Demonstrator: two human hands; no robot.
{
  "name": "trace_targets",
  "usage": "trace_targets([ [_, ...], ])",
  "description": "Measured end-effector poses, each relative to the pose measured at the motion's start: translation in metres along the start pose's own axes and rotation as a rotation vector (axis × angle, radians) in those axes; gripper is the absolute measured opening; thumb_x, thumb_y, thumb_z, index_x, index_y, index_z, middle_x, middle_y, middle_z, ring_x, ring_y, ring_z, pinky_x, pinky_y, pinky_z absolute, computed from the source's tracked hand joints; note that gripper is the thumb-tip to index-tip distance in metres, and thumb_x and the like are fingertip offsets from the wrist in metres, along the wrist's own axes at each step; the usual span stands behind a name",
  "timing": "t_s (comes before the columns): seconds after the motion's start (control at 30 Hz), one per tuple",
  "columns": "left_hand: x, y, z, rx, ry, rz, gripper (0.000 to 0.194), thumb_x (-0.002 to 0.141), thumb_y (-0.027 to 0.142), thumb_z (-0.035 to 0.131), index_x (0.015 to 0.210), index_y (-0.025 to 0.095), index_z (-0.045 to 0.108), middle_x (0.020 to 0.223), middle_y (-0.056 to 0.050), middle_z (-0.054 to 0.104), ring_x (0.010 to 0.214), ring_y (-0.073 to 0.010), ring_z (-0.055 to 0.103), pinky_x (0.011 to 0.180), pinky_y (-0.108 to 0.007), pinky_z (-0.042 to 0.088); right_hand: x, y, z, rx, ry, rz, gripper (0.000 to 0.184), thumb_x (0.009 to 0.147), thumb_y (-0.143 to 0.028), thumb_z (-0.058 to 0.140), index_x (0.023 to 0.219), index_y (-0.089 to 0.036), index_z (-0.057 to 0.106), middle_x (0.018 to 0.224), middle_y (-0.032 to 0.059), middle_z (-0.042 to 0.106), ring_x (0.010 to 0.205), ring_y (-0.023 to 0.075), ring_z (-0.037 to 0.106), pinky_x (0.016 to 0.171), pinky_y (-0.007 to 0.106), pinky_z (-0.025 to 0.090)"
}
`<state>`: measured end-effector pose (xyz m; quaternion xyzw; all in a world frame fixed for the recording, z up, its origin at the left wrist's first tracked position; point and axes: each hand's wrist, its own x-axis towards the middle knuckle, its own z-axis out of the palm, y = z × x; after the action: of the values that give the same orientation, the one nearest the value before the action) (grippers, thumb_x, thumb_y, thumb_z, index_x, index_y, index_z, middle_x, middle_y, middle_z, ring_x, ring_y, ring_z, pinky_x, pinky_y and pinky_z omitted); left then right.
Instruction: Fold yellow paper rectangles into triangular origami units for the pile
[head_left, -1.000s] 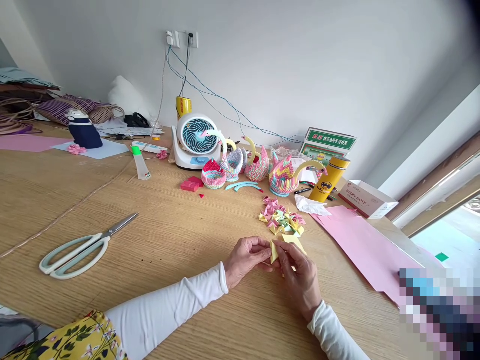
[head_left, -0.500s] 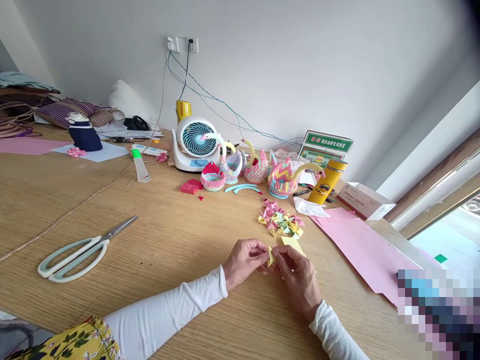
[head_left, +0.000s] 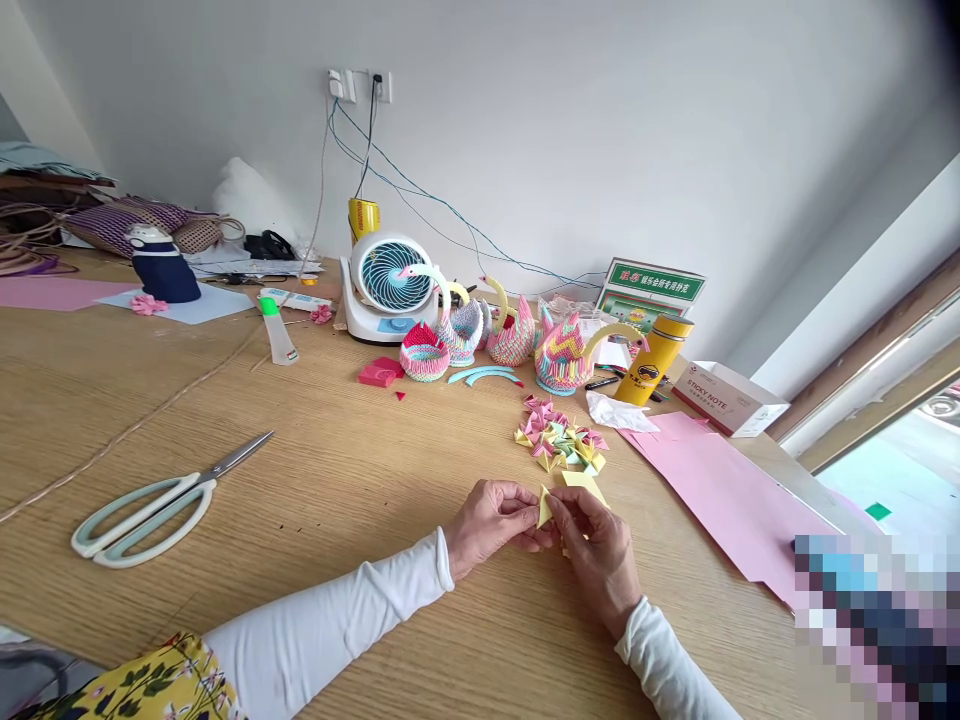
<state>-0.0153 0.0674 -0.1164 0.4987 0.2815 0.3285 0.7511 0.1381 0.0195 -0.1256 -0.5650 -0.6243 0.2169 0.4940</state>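
Between my two hands is a small folded piece of yellow paper (head_left: 544, 507), pinched at both sides. My left hand (head_left: 489, 522) is closed, thumb and fingertips on the paper's left side. From the right, my right hand (head_left: 598, 550) grips it between thumb and forefinger. Just beyond the fingers lies a flat yellow paper stack (head_left: 585, 486), partly hidden by my right hand. A heap of folded paper pieces (head_left: 559, 438) in pink, yellow and green sits behind that. Some yellow paper shows under my right hand, too covered to make out.
Scissors (head_left: 176, 505) lie at left, a glue bottle (head_left: 278, 332) beyond them. Behind the heap stand folded-paper swans (head_left: 564, 358), a white fan (head_left: 390, 285) and a yellow flask (head_left: 654, 360). Pink paper sheets (head_left: 724, 500) and a sticky note box (head_left: 729, 398) are at right.
The yellow paper has turned slightly in my fingers and now shows a more pointed, triangular shape. My right fingers have shifted a little on it. Both hands stay in nearly the same place.
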Motion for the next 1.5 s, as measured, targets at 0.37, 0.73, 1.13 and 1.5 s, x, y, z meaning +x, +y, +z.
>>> trace_targets([
  [0.37,-0.002,0.005,-0.004,-0.324,-0.123,-0.188,0.023,0.073,0.024,0.074,0.089,0.008,0.067,0.085,-0.010,0.071,0.078,-0.0150,0.070,0.064,-0.018,0.054,-0.001,0.012,0.001,0.155,0.078,0.074,0.023,0.084,-0.041,0.060,0.088,-0.019,0.064,0.060,0.0002,0.062,0.049,0.0121,0.055,0.045,0.021,0.045],
  [0.73,-0.001,0.002,-0.009,-0.511,-0.179,-0.253,0.021,0.070,0.017,0.077,0.088,0.008,0.071,0.083,-0.008,0.073,0.077,-0.0118,0.070,0.069,-0.015,0.054,-0.003,-0.005,0.004,0.425,0.084,0.064,0.018,0.083,-0.034,0.063,0.090,-0.018,0.063,0.056,-0.0025,0.058,0.044,0.0095,0.050,0.040,0.020,0.041],
  [1.13,-0.003,0.007,-0.008,-0.477,-0.219,-0.259,0.021,0.068,0.020,0.078,0.084,0.008,0.070,0.077,-0.006,0.072,0.068,-0.0091,0.068,0.064,-0.014,0.053,-0.007,-0.012,0.005,0.461,0.086,0.054,0.015,0.084,-0.032,0.063,0.087,-0.018,0.063,0.056,-0.0024,0.060,0.047,0.0099,0.054,0.044,0.021,0.047],
  [1.5,-0.001,0.005,-0.007,-0.422,-0.126,-0.202,0.022,0.069,0.022,0.077,0.085,0.009,0.068,0.077,-0.008,0.073,0.069,-0.0121,0.069,0.065,-0.018,0.054,-0.003,-0.013,0.006,0.439,0.131,0.092,0.021,0.081,-0.038,0.065,0.084,-0.017,0.062,0.054,-0.0029,0.059,0.043,0.0100,0.052,0.040,0.021,0.043],
])
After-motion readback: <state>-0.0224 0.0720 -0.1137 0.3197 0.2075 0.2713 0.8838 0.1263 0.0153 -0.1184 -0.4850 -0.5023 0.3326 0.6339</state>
